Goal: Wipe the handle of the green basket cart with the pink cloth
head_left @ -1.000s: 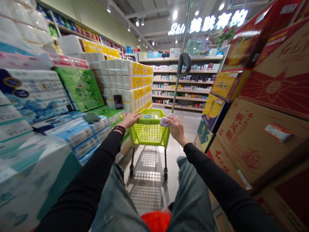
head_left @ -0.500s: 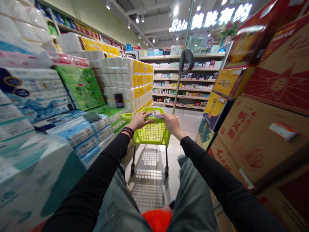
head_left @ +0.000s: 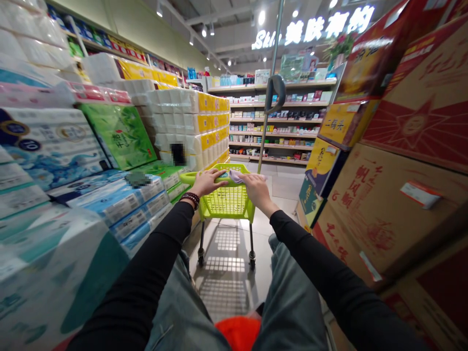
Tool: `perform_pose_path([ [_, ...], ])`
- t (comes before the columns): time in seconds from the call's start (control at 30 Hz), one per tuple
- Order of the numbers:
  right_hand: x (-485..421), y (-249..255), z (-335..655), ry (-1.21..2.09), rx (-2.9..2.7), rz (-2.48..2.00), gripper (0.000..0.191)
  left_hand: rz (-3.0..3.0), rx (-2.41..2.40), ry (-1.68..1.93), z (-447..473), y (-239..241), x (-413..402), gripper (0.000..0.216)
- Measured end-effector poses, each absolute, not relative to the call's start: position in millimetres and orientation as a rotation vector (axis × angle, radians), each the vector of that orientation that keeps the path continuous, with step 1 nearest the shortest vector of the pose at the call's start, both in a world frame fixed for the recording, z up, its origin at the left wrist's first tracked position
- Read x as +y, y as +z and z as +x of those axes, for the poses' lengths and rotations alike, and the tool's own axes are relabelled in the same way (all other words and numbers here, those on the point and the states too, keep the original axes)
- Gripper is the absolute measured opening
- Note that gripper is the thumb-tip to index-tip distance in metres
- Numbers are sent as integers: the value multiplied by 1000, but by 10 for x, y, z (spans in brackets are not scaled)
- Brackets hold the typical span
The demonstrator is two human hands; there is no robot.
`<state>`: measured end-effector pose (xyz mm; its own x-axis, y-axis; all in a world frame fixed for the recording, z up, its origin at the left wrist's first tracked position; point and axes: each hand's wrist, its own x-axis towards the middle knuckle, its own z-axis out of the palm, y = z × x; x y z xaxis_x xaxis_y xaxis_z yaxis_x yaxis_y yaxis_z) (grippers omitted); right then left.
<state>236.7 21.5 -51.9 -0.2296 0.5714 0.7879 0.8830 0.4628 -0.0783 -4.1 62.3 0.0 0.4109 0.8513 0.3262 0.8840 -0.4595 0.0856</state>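
- In a shop aisle, facing a green cart (head_left: 224,204) beside paper packs (head_left: 199,122).
- Gripping its handle (head_left: 188,179) with the left hand (head_left: 207,183).
- Holding a lilac cloth (head_left: 235,177) on it with the right hand (head_left: 258,191).

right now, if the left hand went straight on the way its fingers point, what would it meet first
Most likely the pale purple cloth at the right hand: the left hand, over the green cart handle, points along it toward the cloth. Depth is hard to judge from this one view.
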Motion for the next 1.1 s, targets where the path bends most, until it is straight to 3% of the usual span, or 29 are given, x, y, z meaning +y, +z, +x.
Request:
perform_pose_path([
  [0.23, 280, -478, 2422, -426, -1787, -1462, 40, -2544, -1588, -528, 13, -3, 636, 68],
  [0.5, 300, -627, 2326, -509, -1939, -1155, 47, -2541, -1610, -508, -47, 14, 648, 66],
  [0.77, 258, -700, 2434, -532, -1758, -1245, 42, -2552, -1604, -522, -47, 5, 681, 69],
  [0.93, 253, -699, 2141, -518, -1927, -1136, 43, -2540, -1602, -484, -75, 17, 682, 67],
  [1.1, 219, -726, 2553, -587, -2082, -986, 34, -2555, -1592, -480, -123, 18, 704, 70],
])
